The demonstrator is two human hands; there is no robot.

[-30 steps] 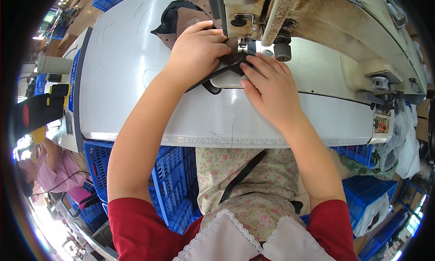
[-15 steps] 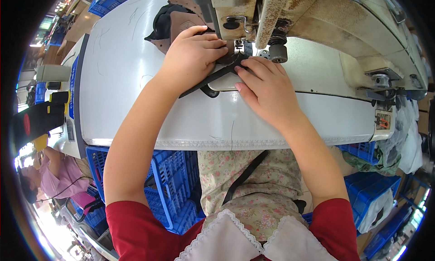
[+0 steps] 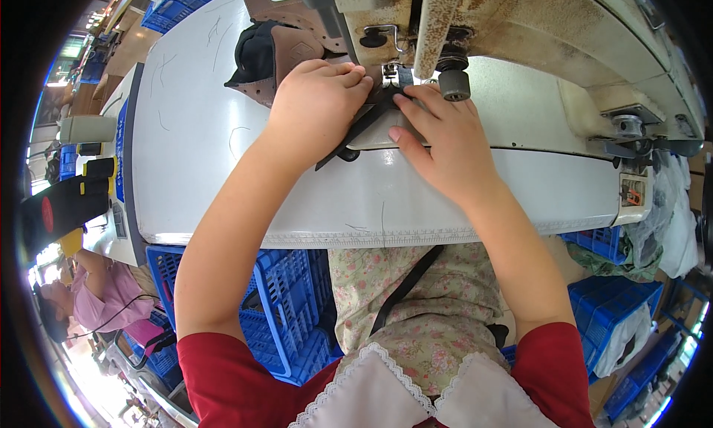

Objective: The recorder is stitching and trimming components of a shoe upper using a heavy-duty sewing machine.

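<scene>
Head view; 12 o'clock denotes the top edge. The sewing machine (image 3: 535, 34) stood on the white desk (image 3: 200, 168) between 1 and 2 o'clock, its presser foot (image 3: 390, 73) near 12 o'clock. The brown perforated workpiece (image 3: 293, 49) lay at 11 o'clock, beside the machine head, with black lining (image 3: 256, 53) folded against it on the 9 o'clock side. A black strip (image 3: 371, 116) ran from just beside the presser foot toward 7 o'clock, passing between the two hands.

The left hand (image 3: 316, 105) was positioned at 11 o'clock over the near edge of the workpiece, with its fingers bent and their tips toward the presser foot. Whether it gripped the material could not be determined. The right hand (image 3: 442, 138) was positioned at 2 o'clock, palm down and unclenched, thumb set apart from the fingers; its foremost fingertips rested on the strip near the presser foot.

A ruler scale (image 3: 408, 237) followed the 6 o'clock edge of the desk. Blue crates (image 3: 286, 309) stood below desk level at 7 o'clock, and a blue bin (image 3: 594, 316) at 4 o'clock. A co-worker in pink (image 3: 108, 298) was visible at 8 o'clock.
</scene>
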